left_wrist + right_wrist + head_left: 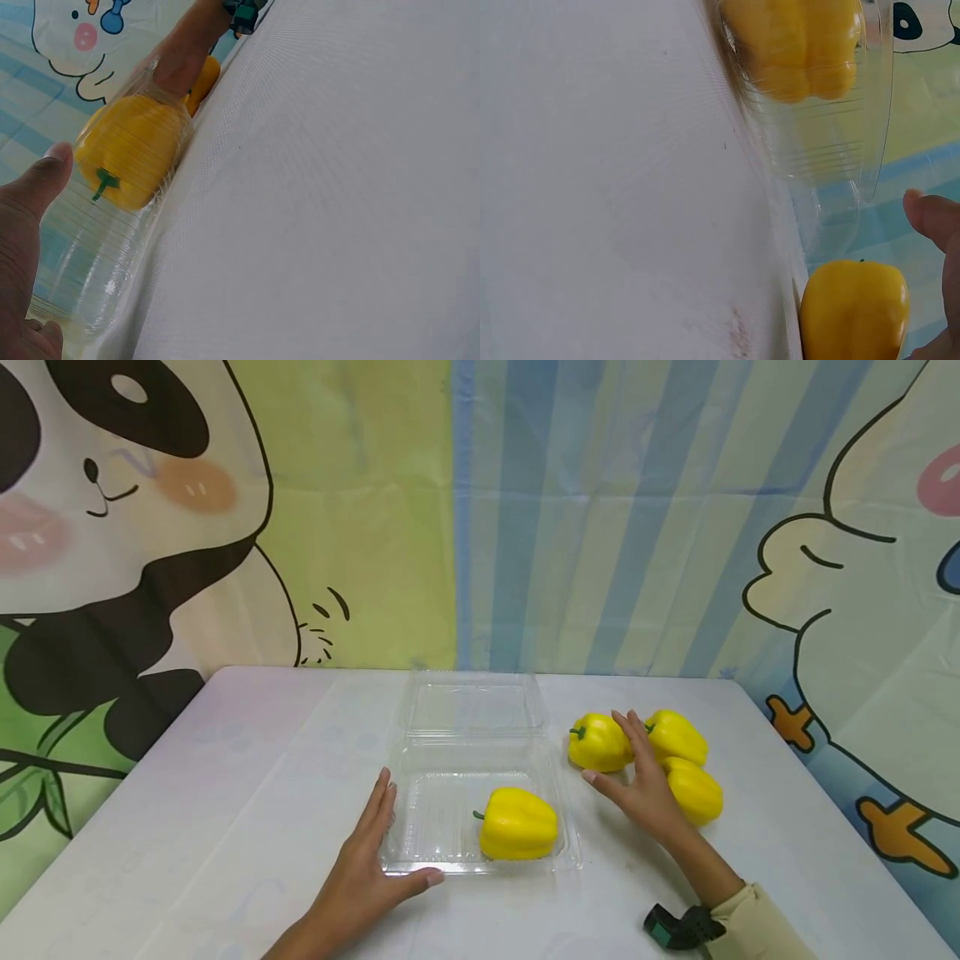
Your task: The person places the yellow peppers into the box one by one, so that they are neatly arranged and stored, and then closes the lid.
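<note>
A clear plastic clamshell container point(431, 827) lies on the table with its lid point(472, 706) folded back. One yellow bell pepper point(519, 825) sits in the right front of its base, green stem toward the left. My left hand point(363, 860) rests at the container's left front corner, fingers along the side and thumb at the front edge. To the right of the container, my right hand point(641, 781) reaches over a yellow bell pepper point(597, 743), thumb and fingers spread around its near side. Two more peppers, a far one point(678, 737) and a nearer one point(696, 792), lie right beside that hand.
The white table point(247, 793) ends at a back edge against a printed cloth point(555, 527) with a panda and a white cartoon animal. A dark wrist camera point(682, 928) is strapped by the right sleeve point(761, 927).
</note>
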A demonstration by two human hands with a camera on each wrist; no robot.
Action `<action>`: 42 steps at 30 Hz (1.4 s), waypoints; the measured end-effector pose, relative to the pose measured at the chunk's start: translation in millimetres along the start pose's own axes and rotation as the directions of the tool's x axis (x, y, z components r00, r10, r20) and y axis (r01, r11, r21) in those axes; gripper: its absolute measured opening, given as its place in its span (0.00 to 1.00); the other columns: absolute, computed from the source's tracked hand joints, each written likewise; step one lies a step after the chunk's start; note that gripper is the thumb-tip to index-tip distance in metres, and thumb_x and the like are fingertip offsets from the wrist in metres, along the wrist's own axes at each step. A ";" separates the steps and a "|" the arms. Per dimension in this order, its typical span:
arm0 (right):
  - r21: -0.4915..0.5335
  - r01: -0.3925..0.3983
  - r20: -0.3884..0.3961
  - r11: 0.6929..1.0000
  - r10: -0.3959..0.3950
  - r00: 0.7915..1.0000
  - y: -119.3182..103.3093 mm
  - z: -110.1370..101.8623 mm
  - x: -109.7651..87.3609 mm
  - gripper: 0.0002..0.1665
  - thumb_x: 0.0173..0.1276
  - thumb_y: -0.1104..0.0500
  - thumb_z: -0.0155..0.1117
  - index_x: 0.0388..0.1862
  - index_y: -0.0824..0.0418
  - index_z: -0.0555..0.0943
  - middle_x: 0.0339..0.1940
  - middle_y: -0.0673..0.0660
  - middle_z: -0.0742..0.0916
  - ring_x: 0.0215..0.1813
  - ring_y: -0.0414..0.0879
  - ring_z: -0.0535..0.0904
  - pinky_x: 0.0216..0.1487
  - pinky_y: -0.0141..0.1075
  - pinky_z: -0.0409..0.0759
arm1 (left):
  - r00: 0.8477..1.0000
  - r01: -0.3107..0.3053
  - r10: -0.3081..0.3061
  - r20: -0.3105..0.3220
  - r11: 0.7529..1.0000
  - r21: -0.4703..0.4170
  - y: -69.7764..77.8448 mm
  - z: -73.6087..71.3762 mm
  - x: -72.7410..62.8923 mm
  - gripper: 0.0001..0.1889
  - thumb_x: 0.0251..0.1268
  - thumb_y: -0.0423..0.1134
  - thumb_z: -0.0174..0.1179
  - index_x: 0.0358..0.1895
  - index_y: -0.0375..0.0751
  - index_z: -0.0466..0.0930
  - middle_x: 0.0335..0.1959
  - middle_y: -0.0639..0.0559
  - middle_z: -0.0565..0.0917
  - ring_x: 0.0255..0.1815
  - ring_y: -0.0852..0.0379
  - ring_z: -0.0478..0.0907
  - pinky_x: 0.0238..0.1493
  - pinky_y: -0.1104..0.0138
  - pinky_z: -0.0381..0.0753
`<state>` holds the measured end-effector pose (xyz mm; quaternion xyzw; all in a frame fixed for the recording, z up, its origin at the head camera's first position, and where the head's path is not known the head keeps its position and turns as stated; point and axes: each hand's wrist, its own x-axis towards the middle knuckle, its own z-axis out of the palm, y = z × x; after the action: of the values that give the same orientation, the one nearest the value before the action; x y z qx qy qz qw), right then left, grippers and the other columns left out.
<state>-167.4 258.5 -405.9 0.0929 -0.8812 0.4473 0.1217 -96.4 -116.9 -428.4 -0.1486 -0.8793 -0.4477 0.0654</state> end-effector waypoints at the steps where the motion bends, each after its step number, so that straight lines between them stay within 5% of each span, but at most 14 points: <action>1: -0.004 -0.007 0.002 1.000 0.007 1.000 1.1 0.0 0.2 0.54 0.61 0.53 0.73 0.79 0.49 0.52 0.80 0.57 0.46 0.78 0.60 0.41 0.66 0.70 0.49 | 1.000 0.000 0.000 0.001 1.000 -0.003 0.0 0.0 0.0 0.65 0.41 0.63 0.74 0.77 0.35 0.46 0.79 0.62 0.38 0.77 0.50 0.47 0.69 0.62 0.54; 5: -0.028 -0.032 0.013 0.999 0.033 0.999 3.3 -0.3 1.5 0.54 0.61 0.52 0.73 0.79 0.50 0.52 0.80 0.60 0.49 0.77 0.61 0.44 0.66 0.69 0.50 | 1.000 0.002 -0.002 0.005 1.000 -0.014 0.1 0.1 0.2 0.65 0.41 0.62 0.75 0.77 0.35 0.45 0.79 0.63 0.37 0.77 0.48 0.48 0.68 0.49 0.58; 16: -0.049 -0.014 0.005 0.999 0.014 1.000 8.3 0.1 4.2 0.49 0.63 0.60 0.71 0.78 0.55 0.55 0.77 0.61 0.58 0.75 0.61 0.52 0.69 0.63 0.55 | 1.000 0.005 -0.005 0.003 1.000 -0.006 1.6 -0.4 0.2 0.65 0.40 0.64 0.74 0.77 0.36 0.45 0.79 0.64 0.37 0.76 0.48 0.48 0.67 0.49 0.58; 32: -0.098 0.142 0.023 0.985 -0.140 0.990 8.8 -2.5 4.2 0.41 0.61 0.70 0.68 0.72 0.63 0.64 0.68 0.68 0.64 0.68 0.63 0.59 0.65 0.63 0.61 | 1.000 -0.003 0.003 -0.006 1.000 -0.007 2.6 -0.5 -0.5 0.64 0.42 0.63 0.74 0.77 0.34 0.47 0.79 0.61 0.39 0.76 0.49 0.49 0.65 0.77 0.48; 42: -0.131 0.109 0.066 0.985 -0.102 0.993 4.6 -3.6 3.8 0.40 0.61 0.64 0.72 0.71 0.60 0.68 0.64 0.66 0.67 0.64 0.60 0.62 0.62 0.59 0.68 | 1.000 0.012 -0.012 0.002 1.000 0.005 4.0 -0.8 0.0 0.64 0.42 0.62 0.75 0.77 0.37 0.46 0.80 0.60 0.39 0.76 0.50 0.50 0.67 0.53 0.58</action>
<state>-171.8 263.9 -406.3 0.1442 -0.9063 0.3770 0.1251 -95.1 -115.4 -424.9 -0.1435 -0.8813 -0.4459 0.0622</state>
